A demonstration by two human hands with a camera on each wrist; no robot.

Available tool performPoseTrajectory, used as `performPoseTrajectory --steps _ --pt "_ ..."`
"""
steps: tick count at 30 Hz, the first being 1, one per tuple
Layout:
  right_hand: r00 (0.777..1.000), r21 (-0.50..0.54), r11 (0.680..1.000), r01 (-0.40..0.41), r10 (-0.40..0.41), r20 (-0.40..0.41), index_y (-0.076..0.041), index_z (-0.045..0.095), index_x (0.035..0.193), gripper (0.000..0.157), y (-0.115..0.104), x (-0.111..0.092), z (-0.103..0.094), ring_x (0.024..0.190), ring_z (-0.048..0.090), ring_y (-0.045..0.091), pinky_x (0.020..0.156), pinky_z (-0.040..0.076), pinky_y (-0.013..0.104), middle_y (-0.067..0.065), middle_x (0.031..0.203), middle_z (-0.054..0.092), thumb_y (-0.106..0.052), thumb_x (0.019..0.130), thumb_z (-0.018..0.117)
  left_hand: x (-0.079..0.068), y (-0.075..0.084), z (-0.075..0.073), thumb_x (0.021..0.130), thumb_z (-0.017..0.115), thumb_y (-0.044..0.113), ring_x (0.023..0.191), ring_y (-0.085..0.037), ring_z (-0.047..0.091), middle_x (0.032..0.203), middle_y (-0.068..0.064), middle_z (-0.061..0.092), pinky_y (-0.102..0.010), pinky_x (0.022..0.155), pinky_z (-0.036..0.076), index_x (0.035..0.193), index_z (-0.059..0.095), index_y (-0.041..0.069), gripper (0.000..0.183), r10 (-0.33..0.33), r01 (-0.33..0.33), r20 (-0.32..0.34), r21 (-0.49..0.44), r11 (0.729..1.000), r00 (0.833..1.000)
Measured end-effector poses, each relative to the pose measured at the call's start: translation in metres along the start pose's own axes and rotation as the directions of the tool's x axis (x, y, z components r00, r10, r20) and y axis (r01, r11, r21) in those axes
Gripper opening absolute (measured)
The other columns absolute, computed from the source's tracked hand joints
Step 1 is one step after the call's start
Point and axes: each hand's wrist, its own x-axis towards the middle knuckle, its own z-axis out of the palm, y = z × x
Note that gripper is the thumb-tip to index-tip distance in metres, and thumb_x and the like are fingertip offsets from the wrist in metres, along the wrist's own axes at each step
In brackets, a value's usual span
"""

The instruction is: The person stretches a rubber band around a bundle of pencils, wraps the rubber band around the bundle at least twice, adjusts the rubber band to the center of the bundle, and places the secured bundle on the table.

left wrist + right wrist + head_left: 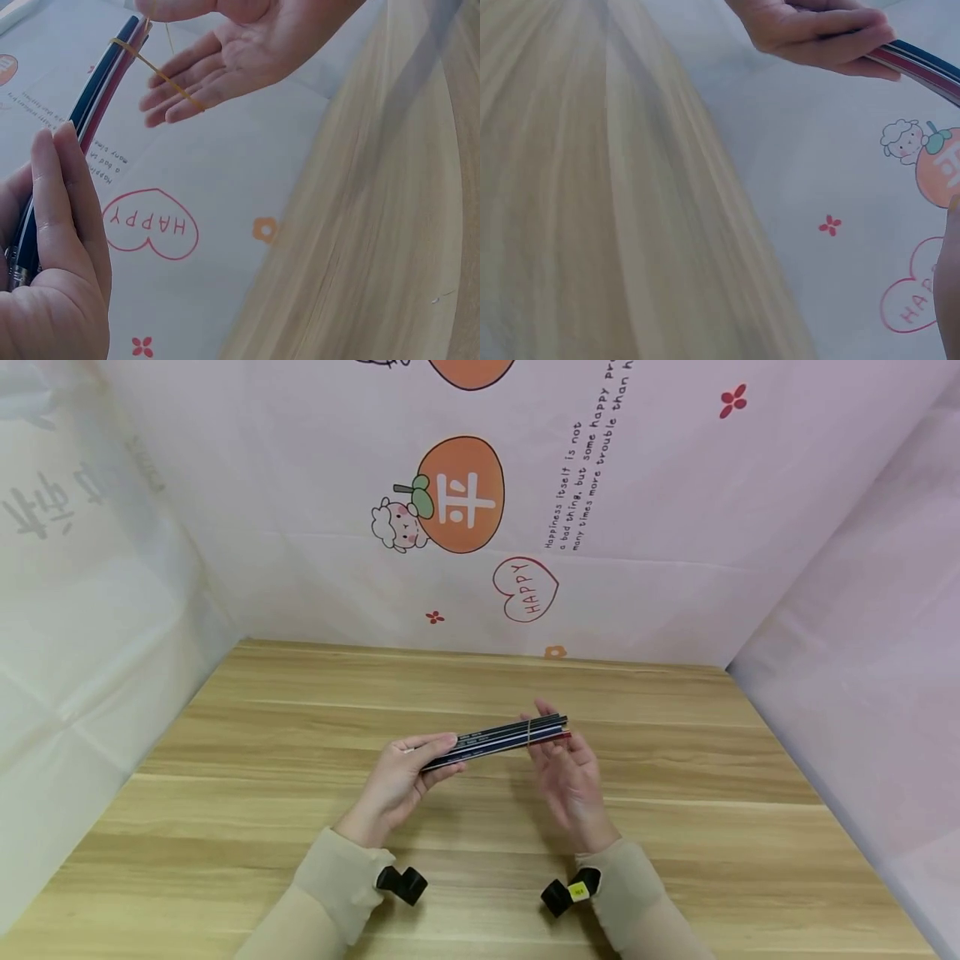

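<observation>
A bundle of dark pencils (495,742), with a red one among them, is held in the left hand (405,781) by its near end, thumb on top. Its far end points right, tilted slightly up. Around that far end runs a thin tan rubber band (176,88). In the left wrist view the band is stretched away from the pencils to the fingers of the right hand (244,64), which are spread and mostly straight. The right wrist view shows the left hand (817,34) round the pencils (922,71); only a sliver of the right hand (949,277) appears there.
Beneath both hands lies a wood-grain table (300,710). A white printed sheet (315,577) stands behind it, with white side walls (862,635) at left and right. Small black devices (402,885) sit at both wrists.
</observation>
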Motion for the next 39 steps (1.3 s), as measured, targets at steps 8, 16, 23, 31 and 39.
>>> performPoseTrajectory --steps 8,16,23,31,39 --pt "0.998 -0.268 0.962 0.058 -0.061 -0.005 0.006 0.039 0.136 0.056 -0.017 0.007 0.006 0.128 0.041 0.032 0.099 0.047 0.029 0.015 0.142 0.041 0.014 0.083 0.057 -0.001 0.003 0.000 0.079 0.073 0.008 0.076 -0.024 0.069 0.108 -0.019 0.063 -0.026 0.078 0.057 0.092 0.072 0.003 0.014 0.009 -0.008 -0.024 0.041 0.999 1.000" --pt "0.999 -0.523 0.851 -0.041 0.040 -0.013 0.006 0.043 0.133 0.058 -0.027 0.009 0.015 0.122 0.050 0.027 0.100 0.045 0.037 0.010 0.138 0.048 0.015 0.079 0.062 -0.002 0.004 0.001 0.077 0.075 0.010 0.084 -0.027 0.068 0.106 -0.021 0.064 -0.034 0.082 0.056 0.102 0.068 -0.006 0.030 0.028 -0.029 0.008 0.137 0.990 1.000" --pt "0.983 -0.627 0.758 -0.180 0.160 -0.090 0.005 0.047 0.131 0.051 -0.030 0.007 0.016 0.118 0.054 0.023 0.086 0.055 0.026 0.011 0.136 0.050 0.010 0.082 0.062 0.000 0.003 -0.001 0.078 0.074 0.009 0.087 -0.028 0.067 0.103 -0.022 0.065 -0.037 0.083 0.056 0.110 0.059 -0.015 0.043 0.067 -0.070 0.022 0.206 0.976 0.998" --pt "0.951 -0.681 0.664 -0.308 0.239 -0.197 0.001 0.056 0.123 0.038 -0.030 0.006 0.014 0.109 0.058 0.022 0.083 0.055 0.024 0.001 0.117 0.065 -0.001 0.086 0.063 0.000 0.006 -0.005 0.078 0.074 0.007 0.086 -0.031 0.068 0.104 -0.027 0.064 -0.041 0.081 0.057 0.106 0.062 -0.015 0.038 0.093 -0.101 0.038 0.305 0.947 0.995" --pt "0.906 -0.634 0.648 -0.422 0.316 -0.281 -0.009 0.066 0.113 0.026 -0.027 0.008 0.009 0.104 0.062 0.019 0.079 0.056 0.024 -0.001 0.105 0.069 -0.007 0.086 0.064 -0.002 0.009 -0.005 0.076 0.076 0.012 0.076 -0.030 0.069 0.099 -0.022 0.067 -0.039 0.075 0.058 0.100 0.067 -0.009 0.033 0.089 -0.119 0.090 0.417 0.901 0.992"
